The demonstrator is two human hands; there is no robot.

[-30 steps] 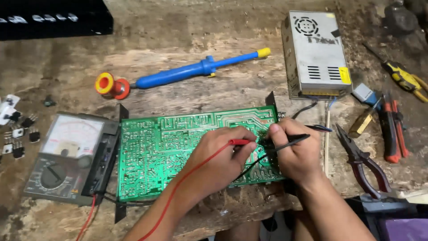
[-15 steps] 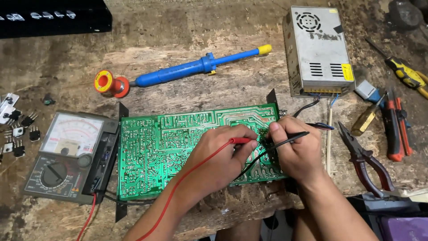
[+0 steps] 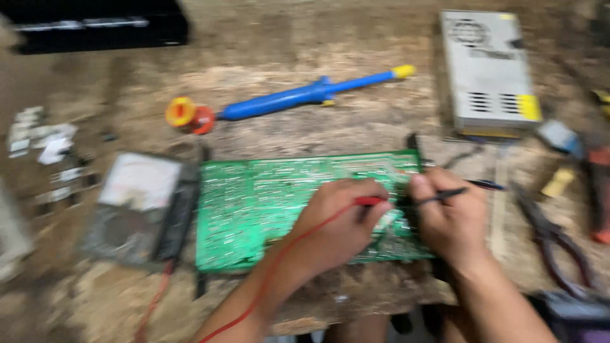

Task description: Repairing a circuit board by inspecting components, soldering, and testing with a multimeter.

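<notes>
The view is blurred, so fine detail is lost. A large green printed circuit board (image 3: 267,203) lies solder side up on a rough, worn wooden workbench (image 3: 286,51), filling the lower middle of the frame. The person's left hand (image 3: 340,222) rests on the right part of the board, its fingers clenched around a slim red test probe (image 3: 370,201) whose red lead (image 3: 286,254) runs down along the forearm toward the bottom edge of the frame. Just to its right, the right hand (image 3: 448,216) is closed on a slim black test probe (image 3: 467,188), the rear end of which sticks out to the right past the board's edge. The two hands sit close together, almost touching, over the board's right end; whether the probe tips touch the board cannot be told, since the fingers hide them. Just left of the board lies a grey analogue meter with a pale dial (image 3: 136,203). Above the board, in the upper middle, lies a long blue desoldering pump with a yellow tip (image 3: 305,95), and left of it a small yellow and red spool (image 3: 189,114). In the upper right sits a silver perforated metal power supply box (image 3: 486,70). At the right edge lie dark-handled pliers (image 3: 553,241). Small pale parts (image 3: 44,140) are scattered at the left edge.
</notes>
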